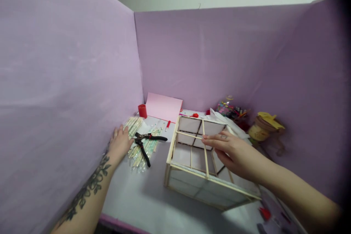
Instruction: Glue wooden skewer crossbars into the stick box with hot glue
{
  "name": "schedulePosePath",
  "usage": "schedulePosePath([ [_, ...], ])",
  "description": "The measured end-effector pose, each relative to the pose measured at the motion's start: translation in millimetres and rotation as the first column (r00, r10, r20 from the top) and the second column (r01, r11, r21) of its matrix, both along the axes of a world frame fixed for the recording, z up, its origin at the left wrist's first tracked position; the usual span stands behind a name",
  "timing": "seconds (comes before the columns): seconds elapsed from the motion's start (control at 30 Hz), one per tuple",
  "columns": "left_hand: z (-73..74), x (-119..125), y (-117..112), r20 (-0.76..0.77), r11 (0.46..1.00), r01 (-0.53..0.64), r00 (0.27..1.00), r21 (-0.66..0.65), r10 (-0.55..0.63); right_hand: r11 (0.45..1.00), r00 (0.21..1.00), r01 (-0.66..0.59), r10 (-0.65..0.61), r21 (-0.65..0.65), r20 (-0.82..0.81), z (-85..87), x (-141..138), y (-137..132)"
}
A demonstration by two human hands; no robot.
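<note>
My left hand (120, 142) is at the left wall, fingers spread over a pile of clear-wrapped wooden chopsticks (149, 150). Beside its fingertips, black-handled pliers (142, 140) lie with their handles apart on the pile. A box-shaped frame of thin wooden sticks (189, 170), with white sheet panels, stands on the table. Over its top, my right hand (233, 148) stretches its fingers out, and the fingertips touch the spot where two wooden sticks (204, 151) cross. The thumb sits lower, apart from the fingers. Part of the frame's right side is hidden by this hand and forearm.
Purple panels (205, 58) enclose the table. At the back are a red cylinder (142, 111), a pink sheet (163, 106) and a small red tube (168, 125). White cloth (230, 122), a jar of coloured bits (225, 106) and a yellow-brown pot (261, 128) stand to the right.
</note>
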State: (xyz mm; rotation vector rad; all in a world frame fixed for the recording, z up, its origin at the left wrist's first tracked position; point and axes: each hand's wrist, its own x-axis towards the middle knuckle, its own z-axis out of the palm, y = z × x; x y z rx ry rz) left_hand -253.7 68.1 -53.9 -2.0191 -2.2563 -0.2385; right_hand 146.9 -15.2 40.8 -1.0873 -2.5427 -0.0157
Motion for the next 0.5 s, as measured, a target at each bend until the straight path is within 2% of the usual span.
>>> schedulePosePath([
  [0.13, -15.1, 4.0, -23.1, -0.044, 0.993, 0.059, 0.998, 0.100, -0.055, 1.000, 1.000, 0.013, -0.013, 0.004, 0.022, 2.0, -1.5, -0.9],
  [0.23, -23.1, 9.4, -43.7, 0.027, 0.966, 0.193, 0.979, 0.174, -0.201, 1.000, 1.000, 0.012, -0.012, 0.004, 0.021, 5.9, -3.2, -0.8],
  [0.3, -32.1, 17.0, -59.4, 0.070, 0.908, 0.341, 0.928, 0.243, -0.367, 1.000, 1.000, 0.017, -0.017, -0.006, 0.006, 9.3, -5.0, -0.9],
  [0.37, -43.3, 26.8, -79.6, 0.060, 0.826, 0.480, 0.854, 0.297, -0.517, 1.000, 1.000, 0.023, -0.023, -0.012, -0.015, 11.9, -6.8, -1.0],
  [0.5, -63.9, 38.5, -126.6, -0.002, 0.727, 0.608, 0.768, 0.319, -0.641, 1.000, 0.999, 0.018, -0.018, -0.003, -0.041, 11.1, -8.8, -1.1],
])
